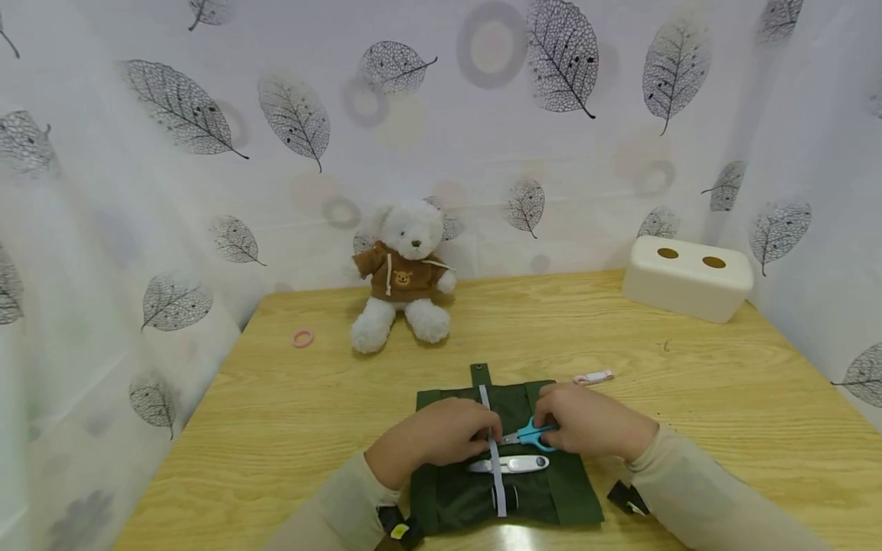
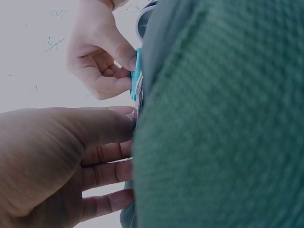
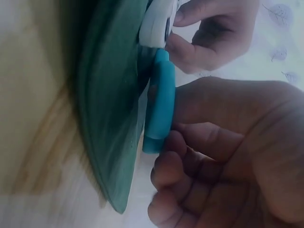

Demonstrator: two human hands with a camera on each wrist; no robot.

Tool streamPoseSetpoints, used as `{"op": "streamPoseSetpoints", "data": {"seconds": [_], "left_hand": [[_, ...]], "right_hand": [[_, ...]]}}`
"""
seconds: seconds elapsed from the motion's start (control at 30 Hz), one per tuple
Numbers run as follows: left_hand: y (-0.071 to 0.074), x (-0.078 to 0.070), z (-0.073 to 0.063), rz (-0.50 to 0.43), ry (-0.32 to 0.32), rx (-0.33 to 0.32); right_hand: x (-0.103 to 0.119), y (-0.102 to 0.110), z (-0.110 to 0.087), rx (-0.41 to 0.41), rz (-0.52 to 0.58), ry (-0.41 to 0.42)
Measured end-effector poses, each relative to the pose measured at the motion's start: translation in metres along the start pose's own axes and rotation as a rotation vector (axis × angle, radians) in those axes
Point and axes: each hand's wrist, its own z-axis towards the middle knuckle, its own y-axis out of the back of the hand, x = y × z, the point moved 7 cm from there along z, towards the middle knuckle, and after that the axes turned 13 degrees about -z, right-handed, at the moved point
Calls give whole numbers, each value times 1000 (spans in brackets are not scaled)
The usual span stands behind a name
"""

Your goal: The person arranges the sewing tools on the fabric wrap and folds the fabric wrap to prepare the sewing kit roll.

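Note:
A dark green fabric organizer (image 1: pixel 455 501) lies unfolded on the table, a pale elastic strap (image 1: pixel 498 478) running down its middle. My right hand (image 1: pixel 586 421) grips the blue handles of small scissors (image 1: pixel 532 435), their blades pointing left toward the strap. With thumb and fingers, my left hand (image 1: pixel 444 432) pinches the strap by the blade tips. Below the scissors, white thread snips (image 1: pixel 527 464) lie under the strap. A dark spool (image 1: pixel 510 498) sits under its lower end. In the right wrist view, the scissors' handle (image 3: pixel 162 102) shows between thumb and fingers; fabric hides part of the left wrist view.
A white teddy bear (image 1: pixel 411 275) in a brown hoodie sits at the back of the wooden table (image 1: pixel 331 413). A pink ring (image 1: pixel 302 338) lies to its left. A cream box (image 1: pixel 682 287) with two holes stands back right. Beyond the right hand is a small pink-white item (image 1: pixel 594 377).

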Motion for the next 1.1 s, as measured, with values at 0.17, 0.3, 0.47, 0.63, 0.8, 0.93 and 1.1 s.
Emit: {"op": "streamPoseSetpoints", "data": {"seconds": [0.17, 0.3, 0.47, 0.63, 0.8, 0.93, 1.1], "left_hand": [[0, 0, -1, 1, 4, 2], [0, 0, -2, 4, 11, 5], [-1, 0, -2, 5, 12, 4], [0, 0, -1, 7, -4, -11], [-1, -1, -1, 16, -24, -20], [-1, 0, -1, 32, -34, -23], [-1, 0, -1, 43, -41, -27]], "right_hand": [[3, -2, 4, 4, -16, 7], [5, -3, 6, 17, -17, 3], [9, -4, 8, 42, -19, -2], [13, -2, 11, 45, -39, -2], [17, -2, 14, 57, -34, 0], [17, -5, 16, 60, -46, 12], [15, -9, 18, 61, -54, 20]]}}
